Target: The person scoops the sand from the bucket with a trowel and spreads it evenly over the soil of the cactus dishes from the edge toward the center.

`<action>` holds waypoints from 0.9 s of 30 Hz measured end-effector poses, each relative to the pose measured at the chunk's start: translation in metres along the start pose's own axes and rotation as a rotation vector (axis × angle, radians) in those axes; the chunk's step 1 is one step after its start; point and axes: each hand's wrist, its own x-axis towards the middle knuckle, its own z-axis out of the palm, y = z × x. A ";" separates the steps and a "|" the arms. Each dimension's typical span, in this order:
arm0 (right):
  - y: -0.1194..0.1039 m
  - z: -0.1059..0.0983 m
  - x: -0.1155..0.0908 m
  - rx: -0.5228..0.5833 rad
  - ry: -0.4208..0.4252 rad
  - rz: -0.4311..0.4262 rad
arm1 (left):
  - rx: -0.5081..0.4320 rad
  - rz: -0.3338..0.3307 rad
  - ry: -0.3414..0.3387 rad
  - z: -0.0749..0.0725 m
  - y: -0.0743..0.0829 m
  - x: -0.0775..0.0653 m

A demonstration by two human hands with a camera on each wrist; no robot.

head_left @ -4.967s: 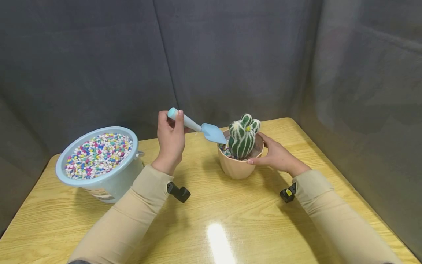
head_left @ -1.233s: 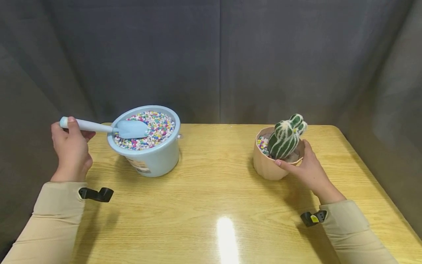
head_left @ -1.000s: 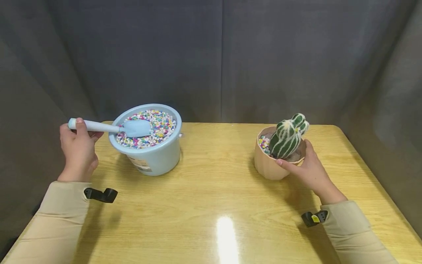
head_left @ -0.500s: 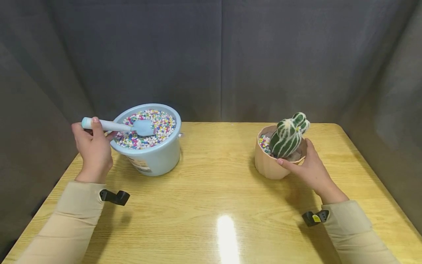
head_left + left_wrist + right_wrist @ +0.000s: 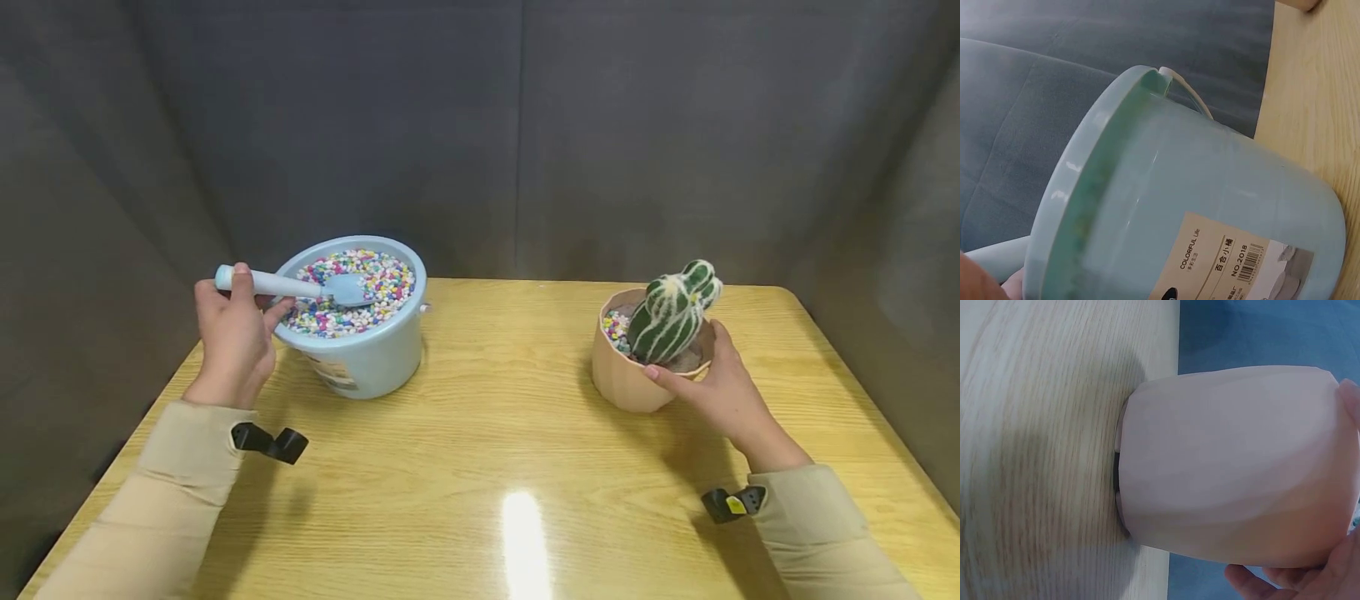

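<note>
My left hand [image 5: 238, 337] grips the pale blue handle of a small plastic trowel [image 5: 288, 285] in the head view. The trowel's blade lies in the multicoloured pebbles [image 5: 386, 279] that fill a light blue bucket [image 5: 375, 354], its tip partly sunk among them. My right hand [image 5: 731, 400] holds the rim of a peach flowerpot [image 5: 626, 379], thumb on the near side. A green-and-white knitted-looking cactus [image 5: 663, 325] leans to the right in that pot, with some pebbles at its left side. In the right wrist view the flowerpot [image 5: 1235, 465] stands on the table.
A wooden table [image 5: 465, 433] carries both containers, the bucket at left and the pot at right. Dark grey fabric [image 5: 375, 125] encloses the back and sides. The bucket's white carrying handle [image 5: 1185, 87] hangs at its side.
My left hand has brought the trowel from the pot over to the bucket. Over the last second it has moved right, pushing the blade into the pebbles. My right hand stays on the pot.
</note>
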 end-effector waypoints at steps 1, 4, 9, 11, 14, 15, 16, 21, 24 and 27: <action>0.000 -0.001 0.000 0.002 0.000 -0.002 | -0.001 -0.002 -0.005 0.001 0.000 0.000; 0.001 -0.002 0.000 0.014 0.002 -0.005 | -0.034 -0.010 0.001 0.002 0.000 0.000; 0.000 0.000 0.000 0.033 -0.002 -0.014 | -0.099 -0.021 0.018 -0.001 0.003 -0.001; 0.001 0.000 -0.001 0.023 0.001 -0.014 | -0.138 -0.047 0.022 -0.003 0.003 -0.001; 0.002 -0.004 -0.003 0.003 0.006 -0.007 | -0.212 -0.093 0.035 -0.004 0.002 0.001; 0.003 -0.005 -0.004 -0.006 0.008 -0.005 | -0.242 -0.105 0.041 -0.004 0.002 0.002; 0.003 -0.005 -0.004 -0.012 0.012 -0.007 | -0.270 -0.112 0.047 -0.004 0.002 0.002; 0.004 -0.004 -0.003 0.003 -0.001 -0.004 | -0.373 -0.112 0.067 -0.007 0.004 0.004; 0.003 -0.002 -0.001 0.018 -0.008 -0.013 | -0.425 -0.112 0.080 -0.008 0.006 0.004; 0.002 -0.001 0.001 0.028 -0.004 -0.034 | -0.460 -0.104 0.083 -0.008 0.008 0.004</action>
